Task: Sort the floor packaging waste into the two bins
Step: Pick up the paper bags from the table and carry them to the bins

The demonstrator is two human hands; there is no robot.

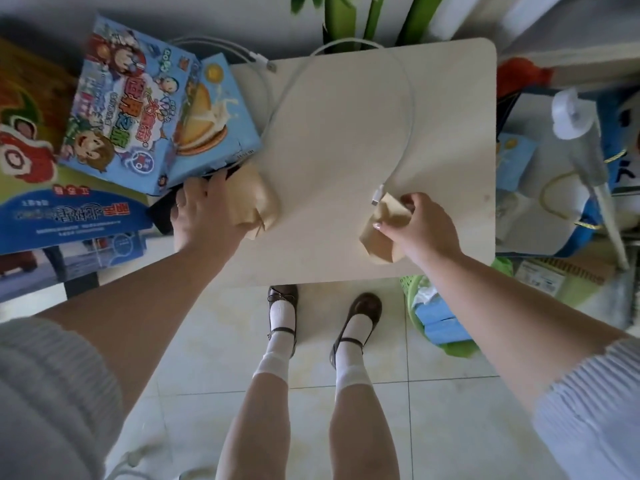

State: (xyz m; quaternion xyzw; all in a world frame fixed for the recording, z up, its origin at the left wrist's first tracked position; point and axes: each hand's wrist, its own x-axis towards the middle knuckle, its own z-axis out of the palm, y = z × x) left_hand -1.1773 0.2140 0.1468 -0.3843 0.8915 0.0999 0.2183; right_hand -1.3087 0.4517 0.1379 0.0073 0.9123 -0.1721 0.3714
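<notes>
Head camera looks straight down over a pale bench (346,150) with my two arms reaching out across it. My left hand (201,209) sits at about nine o'clock on the bench edge, fingers curled around a crumpled piece of brown paper (258,202) that lies half on the bench and half over its left rim. My right hand (420,226) is at about four o'clock, well apart from the left, pinching a second crumpled piece of brown wrapping (384,230) between thumb and fingers, and that piece rests against the bench near its front edge. A white cable (408,109) loops over the bench from twelve o'clock and ends in a plug just beside the right-hand wrapping. At ten o'clock, off the bench, a pile of blue cartoon snack boxes (138,109) lies tilted, with a larger blue box (69,213) below it at eight o'clock. Under the bench's front right corner, at five o'clock, a green basket (415,306) holds blue packets, partly hidden by my right forearm. At three o'clock there is a heap of bags and a white spray bottle (571,116). At six o'clock my feet in dark shoes (363,306) and white socks stand on pale floor tiles (433,410).
</notes>
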